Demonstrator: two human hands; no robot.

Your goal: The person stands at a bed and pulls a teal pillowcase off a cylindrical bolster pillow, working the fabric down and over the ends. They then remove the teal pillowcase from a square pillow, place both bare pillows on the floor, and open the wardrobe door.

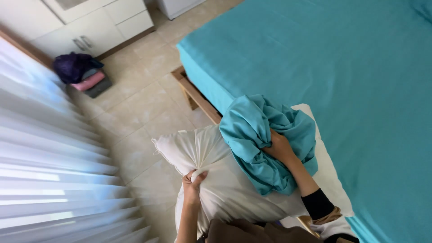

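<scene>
Head view, left hand [192, 183] pinching white pillow [225, 184] at lower centre, right hand [280, 147] gripping bunched teal pillowcase [256, 130] atop it, teal-sheeted bed [360, 67] at right, folded clothes pile [83, 74] upper left.

No packages, labels, signs or screens seen anywhere in view. Nothing of that kind found near fingers of either hand, nor farther off on bed side or floor side.
</scene>
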